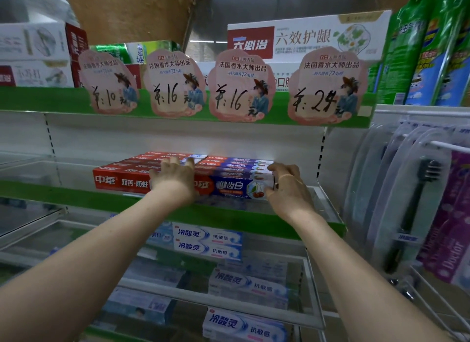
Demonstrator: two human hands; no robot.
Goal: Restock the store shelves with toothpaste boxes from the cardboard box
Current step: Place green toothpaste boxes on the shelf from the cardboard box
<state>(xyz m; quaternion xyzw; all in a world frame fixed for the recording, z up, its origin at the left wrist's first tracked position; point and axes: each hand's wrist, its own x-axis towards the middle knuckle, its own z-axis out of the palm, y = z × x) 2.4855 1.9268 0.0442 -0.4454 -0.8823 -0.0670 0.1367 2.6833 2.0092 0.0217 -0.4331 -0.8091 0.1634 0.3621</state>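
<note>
A: Item: red-and-blue cardboard toothpaste boxes [234,187], stacked in rows on the white metal shelf with green front lip [76,198], touching the red cardboard toothpaste boxes [122,181] to their left. Hands?

B: Your right hand [287,186] curls round the stack's right end, gripping it. Your left hand [175,178] lies spread, pressing the tops where both stacks meet.

A: Orientation?

B: Long axis left to right along the lip; printed faces front, brand name at the left end.

A: Risk?

B: Probably skew: push unevenly from the right and upper boxes could slide back or twist. Release carelessly and the front box may tip over the lip.
</note>
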